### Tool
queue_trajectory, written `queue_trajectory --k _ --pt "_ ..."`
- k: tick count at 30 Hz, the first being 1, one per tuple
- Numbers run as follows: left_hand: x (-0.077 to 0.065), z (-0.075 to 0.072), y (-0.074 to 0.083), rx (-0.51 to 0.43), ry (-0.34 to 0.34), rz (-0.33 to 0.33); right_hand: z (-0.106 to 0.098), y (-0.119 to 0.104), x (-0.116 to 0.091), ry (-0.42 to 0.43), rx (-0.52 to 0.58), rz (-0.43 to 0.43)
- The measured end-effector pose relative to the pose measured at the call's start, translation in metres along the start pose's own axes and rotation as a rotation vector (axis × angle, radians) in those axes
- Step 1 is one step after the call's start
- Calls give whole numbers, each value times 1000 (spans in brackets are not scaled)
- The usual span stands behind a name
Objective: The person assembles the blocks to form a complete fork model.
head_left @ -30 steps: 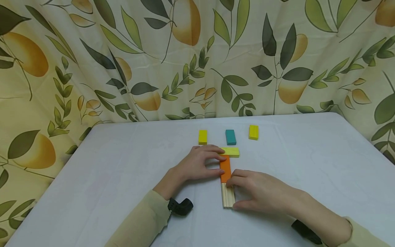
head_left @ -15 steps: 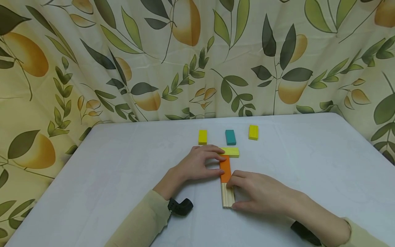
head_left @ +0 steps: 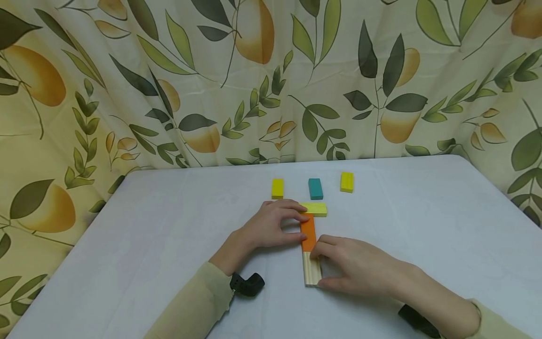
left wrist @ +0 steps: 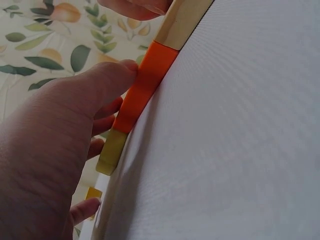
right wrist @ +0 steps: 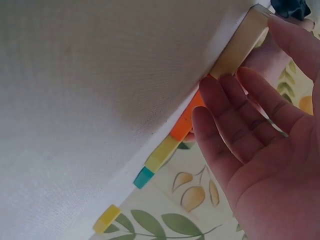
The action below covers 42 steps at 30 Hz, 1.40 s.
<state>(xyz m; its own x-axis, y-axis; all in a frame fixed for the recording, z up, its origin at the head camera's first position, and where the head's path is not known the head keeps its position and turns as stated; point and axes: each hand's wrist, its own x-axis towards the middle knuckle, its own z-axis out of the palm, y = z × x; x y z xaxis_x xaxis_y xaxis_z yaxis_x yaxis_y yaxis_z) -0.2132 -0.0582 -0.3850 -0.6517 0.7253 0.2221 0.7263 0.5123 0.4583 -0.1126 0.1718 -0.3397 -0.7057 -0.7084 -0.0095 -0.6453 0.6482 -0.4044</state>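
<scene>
The orange block (head_left: 310, 230) had stayed put roughly midway between the counter's (head_left: 169, 212) side edges, the left hand (head_left: 271, 223), thumb and fingers apart, touching it and the right hand (head_left: 353, 263), likewise spread, touching the adjoining wooden block (head_left: 312, 270).

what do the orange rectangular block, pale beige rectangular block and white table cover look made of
Pale beige block: probably bare wood, with grain-like streaks. Orange block: possibly painted wood or plastic; its colour is smooth and even. White table cover: apparently matte cloth, showing a fine weave.
</scene>
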Motion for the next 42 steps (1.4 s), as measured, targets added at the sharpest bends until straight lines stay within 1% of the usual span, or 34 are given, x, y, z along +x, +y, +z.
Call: queue_trajectory --k 6,11,14,21,26,34,42 --pt "0 0 0 7 2 5 0 1 0 -2 6 1" --pt "-1 0 0 18 3 11 -1 2 1 -26 32 21" --pt "-1 1 1 31 -1 14 -4 3 1 -21 43 29" --pt "-2 1 3 48 -16 11 -19 11 1 45 67 88" --pt "-4 1 7 51 -37 -3 -27 21 4 105 81 98" --pt "-8 -1 17 77 -102 -37 -38 41 10 188 113 100" --pt "-12 0 21 87 -124 -47 -42 66 17 255 92 148"
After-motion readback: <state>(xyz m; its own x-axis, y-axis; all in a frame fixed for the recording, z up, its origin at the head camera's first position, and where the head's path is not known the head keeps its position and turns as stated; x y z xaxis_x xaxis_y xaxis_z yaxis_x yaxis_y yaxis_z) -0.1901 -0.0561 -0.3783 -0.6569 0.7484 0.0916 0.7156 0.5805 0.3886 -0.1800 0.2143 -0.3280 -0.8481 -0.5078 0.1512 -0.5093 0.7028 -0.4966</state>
